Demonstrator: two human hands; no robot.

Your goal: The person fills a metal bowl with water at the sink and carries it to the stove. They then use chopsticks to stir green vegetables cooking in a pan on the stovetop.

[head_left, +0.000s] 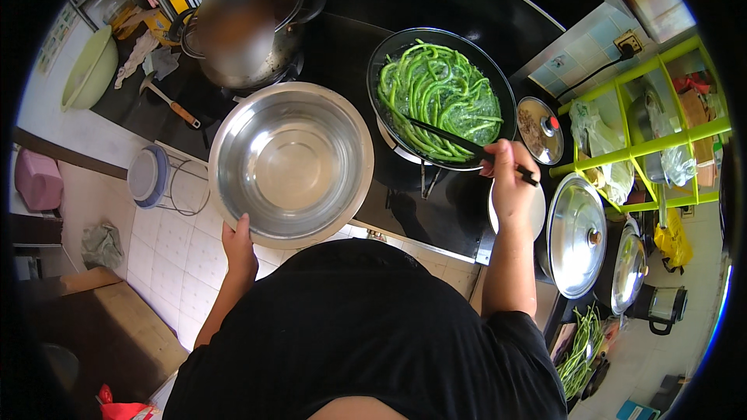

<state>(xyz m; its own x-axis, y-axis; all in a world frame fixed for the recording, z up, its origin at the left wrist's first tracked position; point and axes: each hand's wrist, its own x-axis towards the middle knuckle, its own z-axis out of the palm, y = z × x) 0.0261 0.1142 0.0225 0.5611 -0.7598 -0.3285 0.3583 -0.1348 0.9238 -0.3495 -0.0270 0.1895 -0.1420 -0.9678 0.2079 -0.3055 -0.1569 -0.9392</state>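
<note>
On the black stovetop, upper centre, long green beans are bubbling in a wok up-left of the nearer right hand, which is gripping chopsticks slanting into them, while the left hand is clasping a steel basin.

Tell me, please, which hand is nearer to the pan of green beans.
The right hand is nearer, beside the near right edge of the pan, holding chopsticks; the left hand is farther left, gripping the steel bowl.
</note>
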